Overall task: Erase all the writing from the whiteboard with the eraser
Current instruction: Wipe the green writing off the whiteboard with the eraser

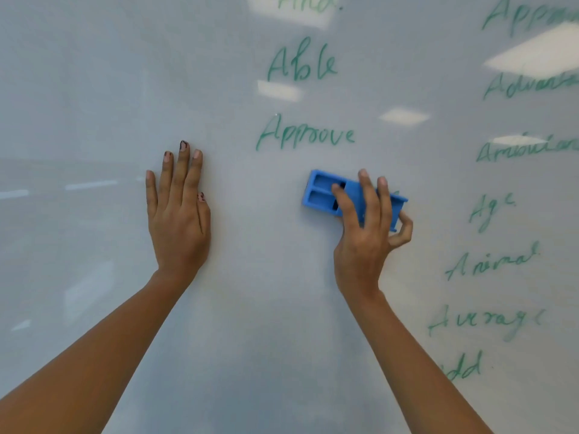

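A white whiteboard (94,89) fills the view. A blue plastic eraser (322,195) lies flat against it, just below the green word "Approve" (305,136). My right hand (366,233) grips the eraser's right half, fingers over its back and thumb at its right end. My left hand (178,214) rests flat on the board to the left, fingers straight and pointing up. Above "Approve" stand the green words "Able" (302,64) and a cut-off "And" (307,3). A column of green words (495,261) runs down the right side.
The board's left half and lower middle carry no writing. Ceiling lights (532,54) reflect as bright patches in the glossy surface. No board edge or tray is in view.
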